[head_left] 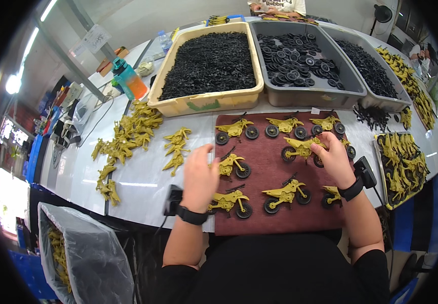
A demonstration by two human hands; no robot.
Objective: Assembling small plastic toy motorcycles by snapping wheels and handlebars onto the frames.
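Observation:
A yellow toy motorcycle (300, 148) with black wheels is held in my right hand (333, 159), thumb and fingers pinched at its rear end over the dark red mat (267, 167). My left hand (199, 172) is at the mat's left edge, beside another toy motorcycle (232, 166) and covering its left end. The back of this hand faces up and most of its fingers are hidden, so whether it grips that motorcycle is unclear. Several more toy motorcycles (286, 195) lie in rows on the mat. Yellow motorcycle bodies (177, 147) lie just left of my left hand.
Behind the mat stand a cream tub (206, 101) of black parts, a grey tub (315, 96) of black wheels and another grey tub (398, 105). Yellow bodies pile up left (132, 129). A tray (392, 205) of yellow parts sits right. A person's hands (272, 11) show across the table.

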